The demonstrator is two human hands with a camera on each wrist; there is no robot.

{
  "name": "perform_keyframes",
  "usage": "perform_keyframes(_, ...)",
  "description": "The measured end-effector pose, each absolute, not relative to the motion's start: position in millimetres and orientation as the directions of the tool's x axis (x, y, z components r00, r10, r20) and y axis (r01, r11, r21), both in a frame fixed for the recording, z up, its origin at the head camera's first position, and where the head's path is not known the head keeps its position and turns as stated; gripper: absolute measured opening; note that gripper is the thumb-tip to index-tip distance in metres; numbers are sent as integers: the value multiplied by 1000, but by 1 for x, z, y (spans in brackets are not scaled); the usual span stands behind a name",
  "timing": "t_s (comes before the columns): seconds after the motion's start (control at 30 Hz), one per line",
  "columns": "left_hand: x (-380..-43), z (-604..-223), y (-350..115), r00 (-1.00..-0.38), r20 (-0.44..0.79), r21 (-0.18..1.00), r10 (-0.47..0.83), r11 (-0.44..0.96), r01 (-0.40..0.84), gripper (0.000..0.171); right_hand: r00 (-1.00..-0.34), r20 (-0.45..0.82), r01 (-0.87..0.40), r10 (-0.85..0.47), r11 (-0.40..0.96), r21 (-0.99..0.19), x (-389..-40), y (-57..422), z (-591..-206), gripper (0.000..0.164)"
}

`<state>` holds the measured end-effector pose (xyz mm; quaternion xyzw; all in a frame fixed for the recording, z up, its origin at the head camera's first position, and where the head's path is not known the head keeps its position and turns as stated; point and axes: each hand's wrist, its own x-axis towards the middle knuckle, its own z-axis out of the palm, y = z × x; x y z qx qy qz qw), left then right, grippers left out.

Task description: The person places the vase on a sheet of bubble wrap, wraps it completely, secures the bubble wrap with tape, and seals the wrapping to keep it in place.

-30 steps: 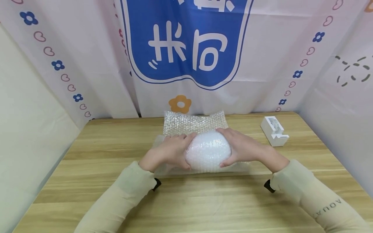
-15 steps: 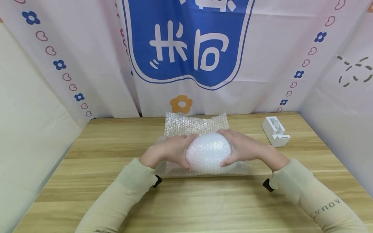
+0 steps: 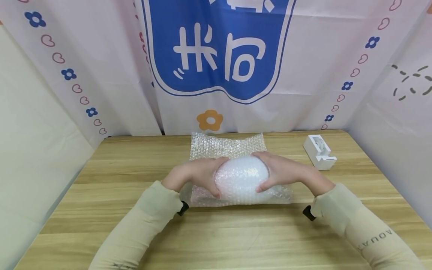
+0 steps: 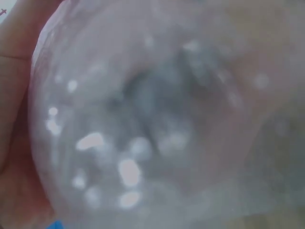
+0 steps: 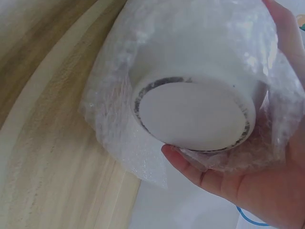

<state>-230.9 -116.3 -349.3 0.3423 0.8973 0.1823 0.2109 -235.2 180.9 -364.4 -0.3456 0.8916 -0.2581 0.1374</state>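
Observation:
In the head view, a rounded white bundle in bubble wrap (image 3: 241, 176) sits between both hands at mid-table. My left hand (image 3: 202, 174) grips its left end, thumb towards me. The right hand (image 3: 281, 168) holds the opposite end with fingers over the top and thumb at the front. Seen from the right wrist, the wrapped thing is a white vessel (image 5: 195, 114) with a flat round base ringed in dark grey; its mouth is hidden. Clear film fills most of the left wrist view, blurred. Loose bubble wrap (image 3: 226, 144) lies flat behind and beneath the bundle.
A white tape dispenser (image 3: 320, 152) stands at the back right of the wooden table (image 3: 243, 240). Behind the table's far edge hangs a white curtain (image 3: 314, 67) with a blue emblem. Pale walls close off both sides.
The bubble wrap's back edge has slid slightly towards me, and its near edge has come forward a little. Both hands keep their grip on the bundle, nearly in place.

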Motion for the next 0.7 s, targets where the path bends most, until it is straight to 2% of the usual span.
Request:
perform_keyframes(0.23, -236, -348, -118, -656, -296, 534, 694, 690, 489, 109, -707, -95, -527, -701, 612, -590, -241, 181, -365, 115)
perform_keyframes(0.47, -243, -349, -120, -633, -333, 605, 699, 673, 425, 109, -676, -110, -504, -729, 566, -653, -250, 180, -364, 97)
perform_keyframes(0.6, -246, -353, -123, -618, -337, 656, 710, 648, 386, 112, -672, -134, -480, -728, 567, -669, -252, 180, -363, 97)
perform_keyframes(0.7, -247, -354, -124, -633, -347, 655, 692, 662, 364, 117, -681, -158, -462, -715, 586, -666, -254, 180, -362, 100)
